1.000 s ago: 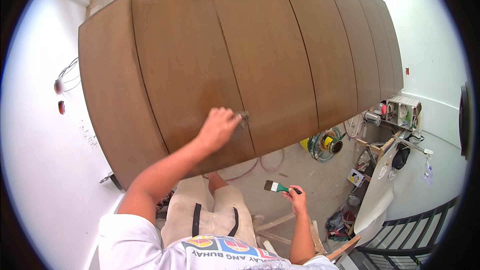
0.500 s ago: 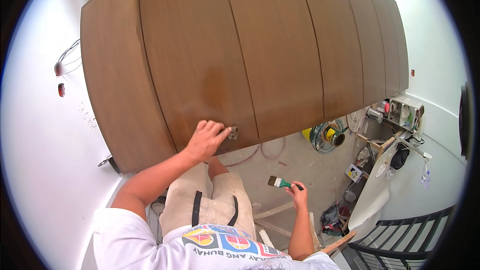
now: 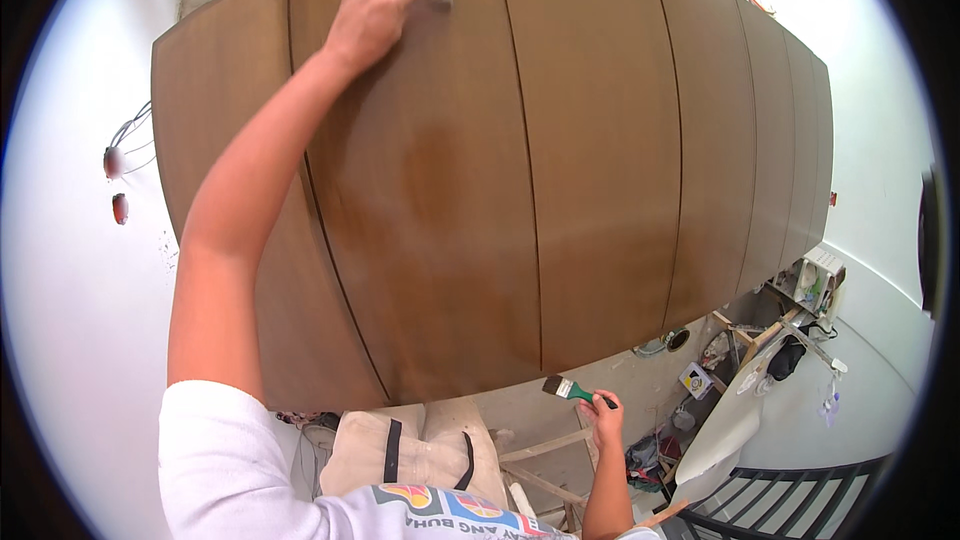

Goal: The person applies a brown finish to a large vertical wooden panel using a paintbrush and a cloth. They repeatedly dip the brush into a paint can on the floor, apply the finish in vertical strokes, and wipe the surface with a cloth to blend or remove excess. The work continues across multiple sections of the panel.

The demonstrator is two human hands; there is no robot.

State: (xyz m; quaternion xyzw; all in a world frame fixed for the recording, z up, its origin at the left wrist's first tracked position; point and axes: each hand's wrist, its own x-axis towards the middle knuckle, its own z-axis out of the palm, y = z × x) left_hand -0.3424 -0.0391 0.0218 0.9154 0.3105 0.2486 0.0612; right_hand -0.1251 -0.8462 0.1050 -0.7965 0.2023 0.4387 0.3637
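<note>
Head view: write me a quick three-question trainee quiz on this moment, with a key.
1. Which hand holds the green-handled paintbrush?
2. True or false: the paintbrush's bristles point toward the picture's right side.
3. Choose one: the left hand is nearest which edge of the brown grooved panel?
A) the far edge
B) the edge nearest the person

Key: 1. The right hand. 2. False; they point left. 3. A.
</note>
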